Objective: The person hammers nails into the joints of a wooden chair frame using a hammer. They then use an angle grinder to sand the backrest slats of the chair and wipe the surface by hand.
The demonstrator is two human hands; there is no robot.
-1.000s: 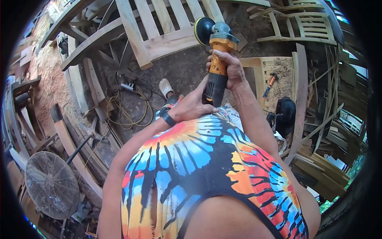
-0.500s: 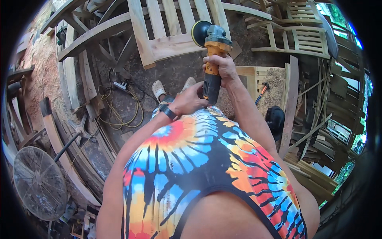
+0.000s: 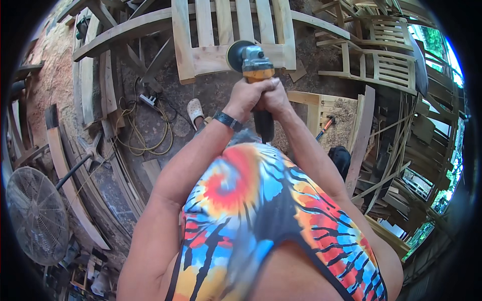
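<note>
An orange and black angle grinder (image 3: 258, 70), fitted with a round pad (image 3: 235, 55), is held upright in front of me, its head toward a pale slatted wooden piece (image 3: 211, 54). My left hand (image 3: 247, 94), with a dark band at the wrist, is closed on the grinder just below its orange neck. My right hand (image 3: 272, 95) grips it too, beside and partly under the left one. The grinder's black lower body hangs down toward my patterned tank top.
Slatted wooden frames (image 3: 389, 65) stand at upper right. An orange-handled hammer (image 3: 326, 125) lies on a board with shavings. A power strip (image 3: 148, 100) and yellow cord (image 3: 143, 150) are on the floor. Long boards (image 3: 75, 185) and a pedestal fan (image 3: 36, 210) are at left.
My left hand has moved up from the grinder's lower end to beside my right hand. The grinder has shifted left and down in view, its pad now nearer the slatted piece's lower rail.
</note>
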